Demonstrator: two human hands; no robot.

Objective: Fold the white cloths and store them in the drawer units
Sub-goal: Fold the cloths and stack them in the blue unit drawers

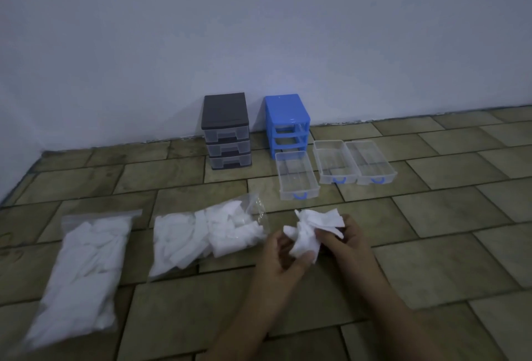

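Item: crumpled white cloth (312, 231), gripped by your left hand (280, 257) and right hand (344, 238) above the floor (431, 260). Handling: spread flat, align corners, then fold. Destination: nearest clear drawer (296, 174).

Bare room at home (probably), tiled floor (431, 260), plain pale wall (259, 29), small plastic drawer units (226, 130)
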